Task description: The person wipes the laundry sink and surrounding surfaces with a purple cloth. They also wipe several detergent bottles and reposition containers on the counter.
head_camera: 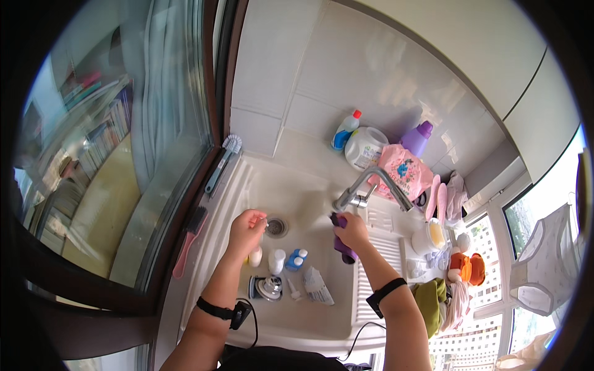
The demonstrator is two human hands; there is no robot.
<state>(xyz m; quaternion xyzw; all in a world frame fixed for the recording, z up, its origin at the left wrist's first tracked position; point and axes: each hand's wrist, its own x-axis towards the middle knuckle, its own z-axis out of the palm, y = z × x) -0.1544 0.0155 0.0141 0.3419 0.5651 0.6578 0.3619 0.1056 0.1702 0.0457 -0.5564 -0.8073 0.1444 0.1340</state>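
Observation:
My right hand (353,231) is shut on a dark purple bottle (341,246) with black ends, held above the right part of the sink (297,195). Curled fingers of my left hand (247,232) hover by the metal drain (277,227). A tiny pale spot shows at their tips, too small to tell whether it is held. Below the hands, in the basin, lie a white bottle (276,261), blue bottles with white caps (296,259), a cream-coloured bottle (255,256), a crumpled white pouch (318,286), a white pump nozzle (293,291) and a shiny metal-and-black item (267,287).
A chrome faucet (371,181) arches beyond my right hand. Behind it stand a red-capped bottle (345,130), a white jug (365,147), a purple bottle (417,138) and a pink bag (403,171). Brushes (223,162) line the left ledge; a ribbed washboard (378,259) is at right.

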